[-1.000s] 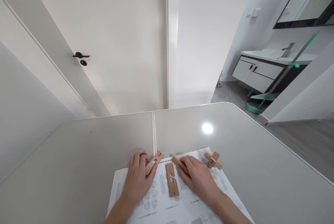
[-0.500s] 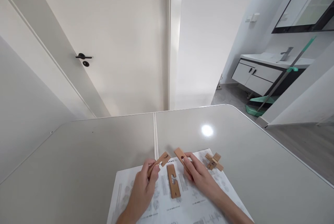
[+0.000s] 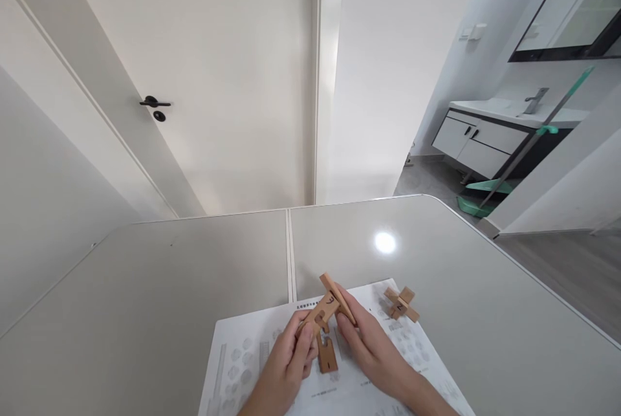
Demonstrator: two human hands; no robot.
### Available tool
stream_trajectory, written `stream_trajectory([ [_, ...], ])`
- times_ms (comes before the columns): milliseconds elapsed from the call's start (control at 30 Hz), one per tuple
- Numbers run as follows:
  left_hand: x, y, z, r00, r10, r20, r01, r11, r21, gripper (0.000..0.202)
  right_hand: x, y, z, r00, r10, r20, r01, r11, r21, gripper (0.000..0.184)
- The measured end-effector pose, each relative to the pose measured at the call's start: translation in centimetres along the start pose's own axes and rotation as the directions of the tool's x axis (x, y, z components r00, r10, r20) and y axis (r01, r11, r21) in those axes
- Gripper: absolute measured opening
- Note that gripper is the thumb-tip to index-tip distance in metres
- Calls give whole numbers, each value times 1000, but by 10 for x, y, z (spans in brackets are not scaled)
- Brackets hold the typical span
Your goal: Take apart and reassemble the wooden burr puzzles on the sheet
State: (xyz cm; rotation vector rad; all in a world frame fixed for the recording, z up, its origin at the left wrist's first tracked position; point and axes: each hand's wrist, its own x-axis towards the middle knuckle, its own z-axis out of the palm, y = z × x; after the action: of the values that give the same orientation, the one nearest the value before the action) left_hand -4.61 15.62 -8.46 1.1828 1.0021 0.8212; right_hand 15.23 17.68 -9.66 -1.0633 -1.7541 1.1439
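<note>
- Bench bears a printed sheet.
- Left hand and right hand, close together above it, each clamp one block; light, square alignment would likely serve best.
- Marked block, left, tan and slotted, seemingly meets the slim block, right.
- Notched block lies beneath.
- Small cross, wooden, sits nearby.

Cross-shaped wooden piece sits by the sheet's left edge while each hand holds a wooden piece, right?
Wrong side: the head view shows the cross-shaped wooden piece by the sheet's right edge. Left hand holds one wooden piece, right hand another.
</note>
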Motion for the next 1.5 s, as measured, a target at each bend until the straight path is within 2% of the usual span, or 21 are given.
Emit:
stream_trajectory([
  [100, 0, 2, -1, 1000, -7, 17, 6, 1000, 20, 51, 0, 3, 1, 995, -97, 9, 97, 977, -188, 52],
  [200, 0, 3, -2, 1000, -11, 16, 11, 1000, 22, 49, 0, 5, 1, 986, -156, 52, 164, 945, -283, 55],
  [333, 1, 3, -5, 999, -14, 50, 14, 1000, 13, 47, 0, 6, -4, 974, -208, 89, 226, 901, -370, 59],
  [500, 1, 4, -7, 996, -9, 88, 6, 999, 40, 45, 0, 2, -13, 957, -211, 198, 281, 844, -456, 66],
  [700, 1, 6, -3, 997, 10, 75, -15, 998, 65, 47, -2, -2, -4, 938, -238, 251, 333, 817, -471, 69],
  [833, 1, 6, -1, 998, 16, 62, -19, 998, 54, 43, -3, 5, 4, 952, -245, 184, 306, 798, -520, 68],
  [1000, 2, 2, -2, 994, -5, 112, -7, 994, 107, 42, -3, 14, 4, 956, -289, 44, 270, 814, -515, 63],
  [1167, 1, -1, -3, 995, 12, 97, -26, 989, 148, 43, -3, 8, 1, 955, -286, 78, 289, 841, -456, 63],
  [1333, 2, -4, -2, 998, 40, 47, -47, 988, 150, 44, -4, 6, 6, 927, -322, 190, 374, 779, -504, 64],
  [1400, 3, -4, -2, 999, 40, 32, -44, 990, 136, 45, -6, 8, 9, 924, -340, 177, 381, 767, -515, 62],
  [1500, 3, -4, -2, 999, 42, 28, -45, 994, 104, 45, -8, 11, 12, 930, -356, 97, 352, 778, -520, 52],
])
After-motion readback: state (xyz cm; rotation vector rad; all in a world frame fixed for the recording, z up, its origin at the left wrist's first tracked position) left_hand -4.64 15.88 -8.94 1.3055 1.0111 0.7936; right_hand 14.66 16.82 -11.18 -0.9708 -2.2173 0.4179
